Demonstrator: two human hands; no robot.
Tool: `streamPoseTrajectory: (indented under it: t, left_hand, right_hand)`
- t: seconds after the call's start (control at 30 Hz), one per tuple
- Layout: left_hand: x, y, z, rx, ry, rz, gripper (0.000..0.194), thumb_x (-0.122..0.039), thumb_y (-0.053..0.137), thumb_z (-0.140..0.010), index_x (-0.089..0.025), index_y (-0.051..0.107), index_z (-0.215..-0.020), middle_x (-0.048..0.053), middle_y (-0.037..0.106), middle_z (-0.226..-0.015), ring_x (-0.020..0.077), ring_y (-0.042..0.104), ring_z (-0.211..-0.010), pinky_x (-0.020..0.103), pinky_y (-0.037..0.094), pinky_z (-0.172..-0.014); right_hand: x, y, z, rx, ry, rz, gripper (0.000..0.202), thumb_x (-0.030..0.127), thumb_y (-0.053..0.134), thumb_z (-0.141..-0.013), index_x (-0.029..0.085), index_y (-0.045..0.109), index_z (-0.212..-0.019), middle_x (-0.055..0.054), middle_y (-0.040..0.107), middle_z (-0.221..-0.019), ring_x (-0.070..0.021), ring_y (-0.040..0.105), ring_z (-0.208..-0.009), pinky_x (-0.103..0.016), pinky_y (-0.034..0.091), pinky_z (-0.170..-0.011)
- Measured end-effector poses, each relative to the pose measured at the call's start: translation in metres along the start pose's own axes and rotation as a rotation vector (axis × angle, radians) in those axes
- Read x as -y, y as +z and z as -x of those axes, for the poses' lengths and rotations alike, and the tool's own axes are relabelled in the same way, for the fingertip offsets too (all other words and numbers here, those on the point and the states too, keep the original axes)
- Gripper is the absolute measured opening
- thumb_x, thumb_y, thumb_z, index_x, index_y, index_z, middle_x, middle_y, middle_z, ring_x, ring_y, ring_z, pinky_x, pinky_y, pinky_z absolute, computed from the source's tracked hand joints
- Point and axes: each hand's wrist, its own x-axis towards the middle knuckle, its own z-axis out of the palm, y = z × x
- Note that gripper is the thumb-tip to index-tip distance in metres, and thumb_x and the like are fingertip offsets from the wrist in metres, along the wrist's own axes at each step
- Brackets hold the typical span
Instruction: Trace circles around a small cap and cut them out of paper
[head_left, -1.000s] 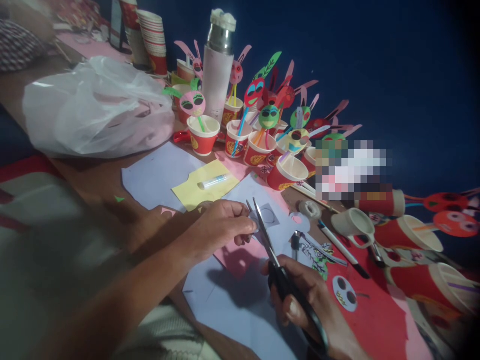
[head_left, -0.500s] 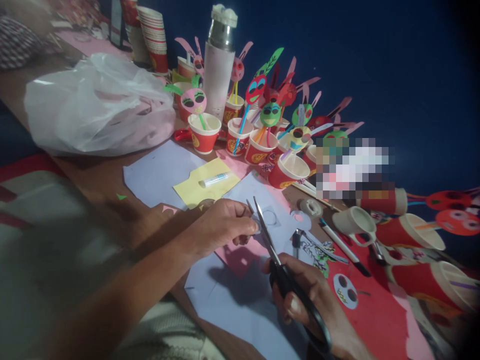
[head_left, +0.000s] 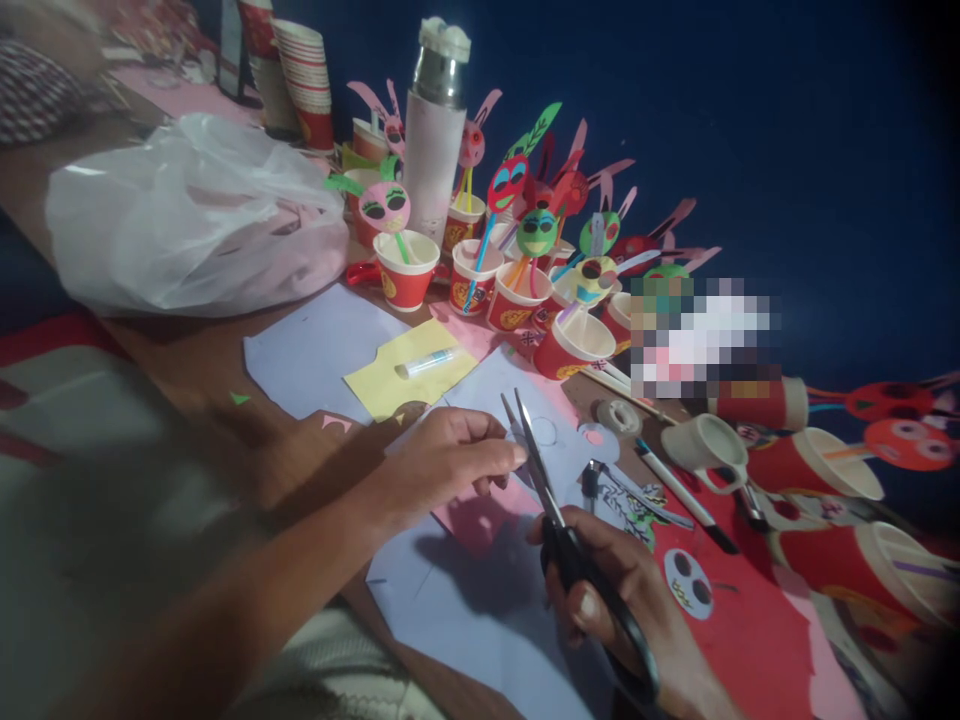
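Observation:
My left hand (head_left: 469, 450) pinches a small piece of pale paper (head_left: 547, 432) with a circle drawn on it in dark line. In my right hand (head_left: 607, 590) is a pair of scissors (head_left: 561, 545) with black handles, thumb and fingers in the loops. Its blades are slightly apart and point up and away, right beside my left fingertips and across the paper. Whether the blades bite into the paper I cannot tell. Beneath my hands lie pale blue-grey sheets (head_left: 480, 620) and a pink piece of paper (head_left: 487, 515).
Red paper cups (head_left: 405, 270) with paper faces on straws stand along the wall, beside a flask (head_left: 435, 140). A plastic bag (head_left: 195, 220) sits at the back left. A glue stick (head_left: 427, 362) lies on yellow paper (head_left: 367, 385). At right are a marker (head_left: 686, 495) and a mug (head_left: 701, 450).
My left fingers and the paper have shifted slightly right, towards the scissor blades. The blades look a little wider apart. My right hand has hardly moved.

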Motion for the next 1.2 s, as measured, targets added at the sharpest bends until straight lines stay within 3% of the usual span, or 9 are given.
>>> streamPoseTrajectory:
  t: [0.13,0.4,1.2]
  left_hand:
    - [0.0062,0.0045,0.0037,-0.045,0.045,-0.037,0.028,-0.040,0.061,-0.076,-0.013,0.058,-0.068,-0.001,0.056,-0.062,0.0084,0.048,-0.056,0.023,0.036,-0.056]
    - [0.0027,0.0083,0.0010,-0.072,0.056,0.134,0.013,-0.024,0.058,-0.072,-0.013,0.057,-0.065,-0.001,0.056,-0.061,0.0082,0.049,-0.055,0.023,0.037,-0.056]
    - [0.0011,0.0022,0.0001,-0.055,0.063,0.111,0.010,-0.019,0.057,-0.068,-0.012,0.056,-0.061,-0.001,0.056,-0.056,0.0078,0.048,-0.052,0.023,0.038,-0.054]
  right_hand:
    - [-0.0042,0.0008,0.0000,-0.029,-0.036,-0.010,0.050,0.061,0.063,-0.070,0.016,0.057,-0.093,0.005,0.046,-0.054,-0.0078,0.039,-0.043,-0.020,0.029,-0.042]
    - [-0.0010,0.0029,-0.0015,-0.013,-0.018,0.000,0.052,0.062,0.064,-0.068,0.016,0.058,-0.091,0.005,0.047,-0.051,-0.0080,0.039,-0.042,-0.020,0.030,-0.042]
    - [-0.0029,0.0068,-0.0011,0.015,0.004,-0.049,0.049,0.061,0.064,-0.069,0.016,0.056,-0.088,0.005,0.044,-0.053,-0.0064,0.036,-0.040,-0.019,0.029,-0.039]
